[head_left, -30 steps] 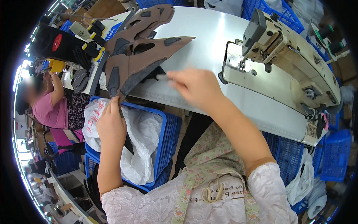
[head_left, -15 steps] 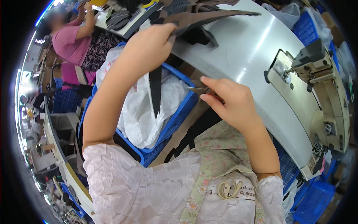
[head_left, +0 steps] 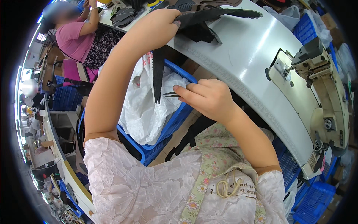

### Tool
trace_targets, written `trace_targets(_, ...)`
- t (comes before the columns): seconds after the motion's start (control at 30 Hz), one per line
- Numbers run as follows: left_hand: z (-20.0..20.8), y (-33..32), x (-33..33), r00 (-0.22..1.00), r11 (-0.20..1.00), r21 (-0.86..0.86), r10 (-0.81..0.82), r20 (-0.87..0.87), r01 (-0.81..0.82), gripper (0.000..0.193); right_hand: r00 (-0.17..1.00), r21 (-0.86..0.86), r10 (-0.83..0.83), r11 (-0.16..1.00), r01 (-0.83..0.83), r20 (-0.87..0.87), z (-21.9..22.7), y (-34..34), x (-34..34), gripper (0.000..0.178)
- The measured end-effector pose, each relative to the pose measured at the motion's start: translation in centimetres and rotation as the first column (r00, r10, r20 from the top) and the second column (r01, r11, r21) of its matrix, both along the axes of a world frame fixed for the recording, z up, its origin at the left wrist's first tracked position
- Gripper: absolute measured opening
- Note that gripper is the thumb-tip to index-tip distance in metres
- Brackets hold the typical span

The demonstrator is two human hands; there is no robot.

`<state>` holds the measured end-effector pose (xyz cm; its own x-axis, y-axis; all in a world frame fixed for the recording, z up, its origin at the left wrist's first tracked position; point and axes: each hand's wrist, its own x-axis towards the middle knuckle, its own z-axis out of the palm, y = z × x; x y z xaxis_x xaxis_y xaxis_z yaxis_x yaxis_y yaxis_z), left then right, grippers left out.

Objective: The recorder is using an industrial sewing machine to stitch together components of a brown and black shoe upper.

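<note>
Pinch: right hand (head_left: 207, 98), pointed tool (head_left: 172, 95), narrow gap to edge of black strip (head_left: 158, 76)

Partly hidden dark lettering (head_left: 244, 189) crosses the person's white clothing (head_left: 220, 209); red characters (head_left: 147, 61) mark the white bag (head_left: 140, 119).
</note>
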<state>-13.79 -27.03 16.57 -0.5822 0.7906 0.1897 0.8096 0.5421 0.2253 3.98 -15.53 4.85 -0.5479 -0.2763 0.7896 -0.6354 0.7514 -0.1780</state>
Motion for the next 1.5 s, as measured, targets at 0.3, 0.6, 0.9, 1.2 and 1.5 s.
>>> trace_targets(0.3,0.2,0.2,0.6,0.999,0.999,-0.030,0.036,0.009,-0.036,0.027,0.999,0.038,0.024,0.999,-0.022,-0.046,0.3,-0.7,-0.5,0.032)
trace_targets(0.6,-0.2,0.0,0.4,1.000,0.999,-0.019,0.026,-0.008,-0.026,0.028,0.997,0.055,-0.044,0.997,0.047,-0.061,0.2,-2.1,0.5,0.032)
trace_targets(0.9,-0.2,0.5,0.3,0.999,0.999,-0.033,0.035,0.009,-0.035,0.030,0.996,-0.009,-0.066,0.998,0.065,-0.056,-0.2,-3.2,0.8,0.039)
trace_targets(1.2,4.0,-5.0,-2.3,0.984,0.981,0.087,0.176,0.003,-0.176,0.032,0.984,-0.078,0.142,0.988,-0.134,0.108,0.4,-1.2,6.5,0.041)
trace_targets(1.5,16.7,-35.7,9.0,0.422,0.114,0.596,0.810,0.407,-0.795,0.039,0.946,-0.205,0.126,0.977,-0.065,0.299,-4.2,0.1,9.0,0.045)
